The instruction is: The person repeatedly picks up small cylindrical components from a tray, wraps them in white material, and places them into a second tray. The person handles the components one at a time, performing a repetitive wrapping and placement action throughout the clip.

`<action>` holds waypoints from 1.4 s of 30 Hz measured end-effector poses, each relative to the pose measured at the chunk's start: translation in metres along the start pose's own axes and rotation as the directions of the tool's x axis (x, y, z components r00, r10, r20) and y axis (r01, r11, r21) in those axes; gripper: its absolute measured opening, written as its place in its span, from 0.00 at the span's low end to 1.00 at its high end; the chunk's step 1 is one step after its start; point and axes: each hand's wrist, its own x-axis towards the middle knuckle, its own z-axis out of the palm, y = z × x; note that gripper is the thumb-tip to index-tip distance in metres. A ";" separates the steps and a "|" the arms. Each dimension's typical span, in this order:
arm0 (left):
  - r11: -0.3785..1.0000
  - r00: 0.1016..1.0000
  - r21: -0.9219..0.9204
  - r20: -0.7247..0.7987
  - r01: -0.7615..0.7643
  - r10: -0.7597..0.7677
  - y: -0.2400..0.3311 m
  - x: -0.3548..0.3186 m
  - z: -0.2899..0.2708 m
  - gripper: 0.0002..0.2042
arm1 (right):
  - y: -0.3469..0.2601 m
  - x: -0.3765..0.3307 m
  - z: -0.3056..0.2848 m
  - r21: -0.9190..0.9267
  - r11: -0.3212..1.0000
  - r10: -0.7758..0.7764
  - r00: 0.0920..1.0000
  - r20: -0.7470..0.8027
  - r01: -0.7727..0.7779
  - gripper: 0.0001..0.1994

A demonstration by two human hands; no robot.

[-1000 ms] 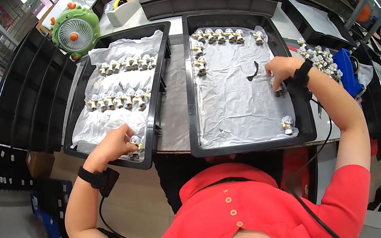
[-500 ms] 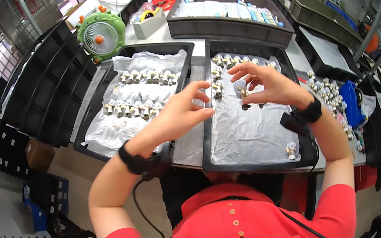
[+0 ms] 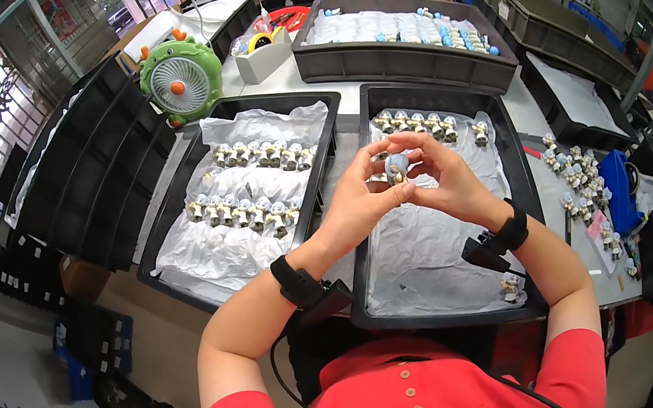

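Head view, hands [image 3: 455,185] no longer apart, both now gripping one figurine [image 3: 397,166], white tabletop [image 3: 268,84], green fan [image 3: 181,80] behind.

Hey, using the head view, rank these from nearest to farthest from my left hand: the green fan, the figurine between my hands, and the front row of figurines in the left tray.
From your left hand:
1. Figurine, just to its right, at the fingertips.
2. Front row of figurines, to its left.
3. Green fan, far left, beyond the tray.
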 end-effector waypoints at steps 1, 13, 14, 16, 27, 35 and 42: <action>1.000 1.000 -0.005 -0.008 -0.008 0.008 -0.001 -0.001 0.000 0.32 | 0.001 -0.001 0.001 0.008 1.000 -0.001 1.000 0.001 0.001 0.32; 0.904 0.999 -0.427 0.044 -0.011 0.033 -0.008 0.003 -0.014 0.27 | 0.011 -0.018 0.006 0.772 0.379 0.512 0.810 0.285 -0.511 0.19; 0.897 0.998 -0.441 0.066 0.007 0.025 -0.009 0.003 -0.015 0.27 | 0.011 -0.017 0.008 0.796 0.294 0.503 0.794 0.341 -0.529 0.19; 0.883 0.994 -0.467 0.111 0.045 0.008 -0.010 0.003 -0.016 0.27 | 0.010 -0.017 0.010 0.818 0.205 0.466 0.789 0.402 -0.538 0.18; 0.910 0.995 -0.411 0.098 0.060 -0.022 -0.009 0.001 -0.013 0.25 | 0.002 -0.017 0.010 0.832 0.268 0.467 0.821 0.329 -0.486 0.13; 0.922 0.995 -0.386 0.100 0.033 0.006 -0.005 -0.003 -0.007 0.27 | 0.001 -0.019 0.016 0.559 0.766 0.409 0.912 -0.043 -0.317 0.12; 0.916 0.990 -0.402 0.134 0.006 0.052 -0.008 -0.001 -0.011 0.27 | 0.001 -0.019 0.017 0.513 0.815 0.350 0.935 -0.063 -0.271 0.12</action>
